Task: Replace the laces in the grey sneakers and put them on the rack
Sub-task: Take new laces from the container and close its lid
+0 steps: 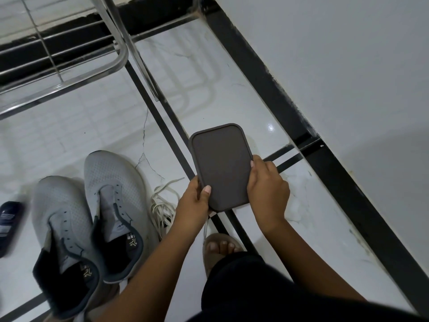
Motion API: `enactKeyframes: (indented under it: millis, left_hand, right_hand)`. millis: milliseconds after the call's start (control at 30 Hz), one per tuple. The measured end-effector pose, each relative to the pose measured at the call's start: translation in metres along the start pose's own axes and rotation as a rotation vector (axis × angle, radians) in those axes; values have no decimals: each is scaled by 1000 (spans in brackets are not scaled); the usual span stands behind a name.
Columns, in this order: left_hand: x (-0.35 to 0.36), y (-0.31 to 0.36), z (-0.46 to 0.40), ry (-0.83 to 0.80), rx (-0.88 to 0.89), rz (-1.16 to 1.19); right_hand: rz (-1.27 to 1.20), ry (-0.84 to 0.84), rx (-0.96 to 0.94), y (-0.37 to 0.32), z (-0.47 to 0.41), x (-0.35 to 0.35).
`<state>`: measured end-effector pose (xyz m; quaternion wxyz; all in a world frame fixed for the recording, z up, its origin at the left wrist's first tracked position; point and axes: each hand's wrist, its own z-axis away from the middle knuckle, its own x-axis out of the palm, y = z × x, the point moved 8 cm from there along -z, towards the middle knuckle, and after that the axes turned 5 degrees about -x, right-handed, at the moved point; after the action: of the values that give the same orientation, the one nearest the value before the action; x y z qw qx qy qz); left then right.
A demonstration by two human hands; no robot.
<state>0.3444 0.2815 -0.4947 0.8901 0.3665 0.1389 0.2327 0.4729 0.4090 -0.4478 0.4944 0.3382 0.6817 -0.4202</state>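
Both of your hands are busy with a flat, dark brown rounded-rectangle case point(221, 167), not the shoes: your left hand point(193, 202) grips its lower left edge with the thumb curled over the face, and your right hand point(267, 188) wraps its fingers round the right edge. Lacing looks not yet begun, since the pair of grey mesh sneakers point(92, 210) stands lace-free on the white tiled floor point(232, 89) to your left, with a loose heap of cream flat laces point(162, 205) just beside them. Next, I judge, you need to put the case down and pick up a lace end. Only part of the chrome wire rack point(65, 52) shows, the blurred dark bottle point(8, 226) is cut off at the left edge, and your left arm hides part of the laces.
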Motion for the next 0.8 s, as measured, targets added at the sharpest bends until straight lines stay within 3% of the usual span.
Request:
enactKeyframes:
  millis: [233, 367, 633, 800]
  left_hand:
    - [9, -19, 7, -132, -12, 35]
    - [7, -19, 5, -61, -12, 8]
    - [0, -18, 6, 79, -35, -104]
    - [3, -22, 24, 42, -6, -200]
  right_hand:
    - [-239, -271, 217, 10, 1, 30]
    - [-223, -178, 320, 15, 1, 31]
    - [-46, -192, 209, 10, -6, 31]
    - [-68, -201, 189, 19, 11, 33]
